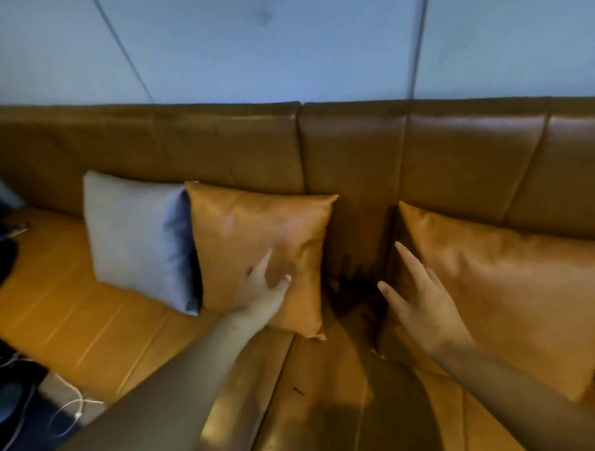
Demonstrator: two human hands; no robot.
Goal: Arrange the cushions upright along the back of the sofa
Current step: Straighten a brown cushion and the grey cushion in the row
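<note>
Tan leather sofa (354, 148), glossy, fills the frame from 9 to 3 o'clock; backrest runs across the upper middle, seat slopes toward 6 o'clock. Pale blue-grey wall (281, 38) above it, crossed by two thin dark lines.

Three cushions stand upright against the backrest. Grey cushion (136, 242) at about 9 o'clock of centre, fabric, leaning back on the leather. Just to its right, touching or overlapping its edge, the middle tan cushion (263, 247), same leather look as the sofa, lower corner resting on the seat. Well apart toward 3 o'clock, across a dark gap at the backrest seam, the large tan cushion (514, 301), tilted back, its right edge cut off by the frame.

Left hand (265, 291) open, fingers spread, laid flat on the lower front of the middle tan cushion; nothing gripped. Forearm enters from 7 o'clock.

Right hand (418, 298) also open, fingers extended toward 11 o'clock, lying along the left edge of the large tan cushion; whether palm presses the face or only hovers beside it, cannot tell. No grasp visible. Forearm enters from 4 o'clock.

Between the two hands: shadowed bare seat, at the join of two seat sections.

At 8 o'clock, off the sofa front: white cable (68, 405) looped on the floor, dark blurred objects at the left frame edge, not identifiable.
</note>
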